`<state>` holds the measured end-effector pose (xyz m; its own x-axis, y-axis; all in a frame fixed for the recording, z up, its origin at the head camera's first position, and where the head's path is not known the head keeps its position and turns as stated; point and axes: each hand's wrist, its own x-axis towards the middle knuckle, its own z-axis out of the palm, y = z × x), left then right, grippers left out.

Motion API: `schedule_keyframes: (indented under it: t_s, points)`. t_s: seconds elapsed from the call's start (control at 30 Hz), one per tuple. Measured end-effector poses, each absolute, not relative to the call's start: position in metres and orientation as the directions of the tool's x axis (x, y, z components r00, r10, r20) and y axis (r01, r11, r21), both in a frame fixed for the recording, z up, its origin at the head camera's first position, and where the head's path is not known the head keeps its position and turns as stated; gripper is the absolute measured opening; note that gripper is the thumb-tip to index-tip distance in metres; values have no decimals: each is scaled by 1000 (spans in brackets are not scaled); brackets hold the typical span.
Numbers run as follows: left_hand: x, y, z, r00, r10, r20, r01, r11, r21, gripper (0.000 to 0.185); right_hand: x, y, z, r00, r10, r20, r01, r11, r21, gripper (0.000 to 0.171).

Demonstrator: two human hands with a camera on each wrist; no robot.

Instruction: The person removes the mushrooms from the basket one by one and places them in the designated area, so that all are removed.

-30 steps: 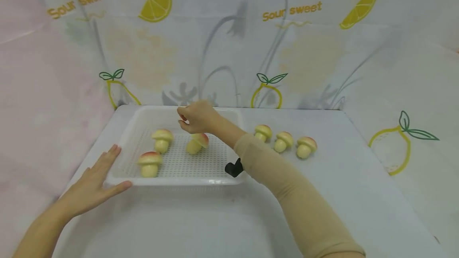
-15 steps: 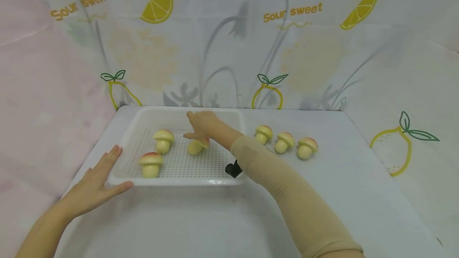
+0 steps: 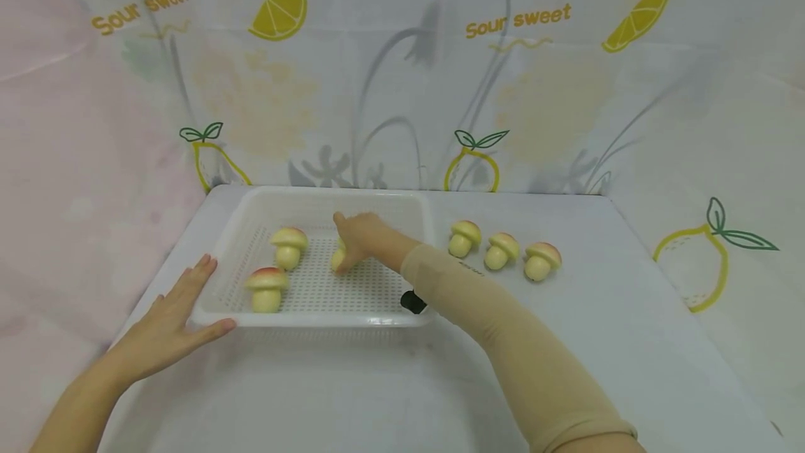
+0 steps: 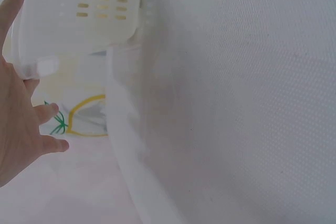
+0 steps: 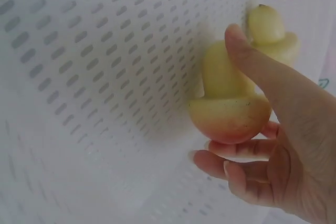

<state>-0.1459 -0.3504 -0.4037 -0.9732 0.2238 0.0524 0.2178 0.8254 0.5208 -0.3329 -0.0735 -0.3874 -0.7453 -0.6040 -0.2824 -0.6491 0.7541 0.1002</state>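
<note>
Right now your right hand (image 3: 358,236) is down inside the white perforated tray (image 3: 314,313), its grip closed on a toy mushroom (image 5: 228,103): the right wrist view shows your thumb (image 5: 252,61) laid along the pale stem and your curled fingers (image 5: 231,163) tucked under the reddish cap, so the piece sits pinched between them. From the head view that mushroom is mostly hidden under your knuckles, only a yellow sliver showing at the left edge of the hand, low against the tray floor near the middle. Whether it touches the floor cannot be told. Two more mushrooms stand upright in the tray to its left: one (image 3: 288,246) near the back, one (image 3: 267,288) nearer the front rim, well apart from your grip. Your left hand (image 3: 170,324) lies flat on the surface at the tray's front left corner, fingers straight and spread, thumb tip touching the rim; it holds nothing. Outside the tray, on the surface (image 3: 597,313) to the right, three mushrooms (image 3: 502,250) stand in a short row, just beside one another. A small black object (image 3: 411,301) shows at the tray's front right edge, beside your sleeved forearm (image 3: 503,334).
</note>
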Motion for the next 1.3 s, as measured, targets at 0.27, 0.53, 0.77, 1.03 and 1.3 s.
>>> schedule_keyframes:
  t_s: [0.27, 0.53, 0.77, 1.03, 1.3]
  points:
    - [-146, -350, -406, -972, 226, 58, 222, 824, 521, 96, -336, -77, -393, -688, -645, -333, -716, 677, 169, 92]
    - [-147, -350, -406, -972, 226, 60, 224, 823, 522, 96, -333, -78, -395, -657, -660, -365, -735, 667, 119, 78]
    - [-145, -350, -406, -972, 225, 66, 225, 821, 525, 95, -333, -80, -401, -657, -670, -345, -742, 656, 139, 85]
    - [-145, -350, -408, -971, 229, 72, 233, 821, 522, 95, -332, -78, -398, -633, -708, -312, -765, 635, 112, 76]
    - [-148, -352, -410, -969, 232, 90, 245, 821, 516, 96, -339, -79, -385, -646, -745, -166, -762, 640, 96, 76]
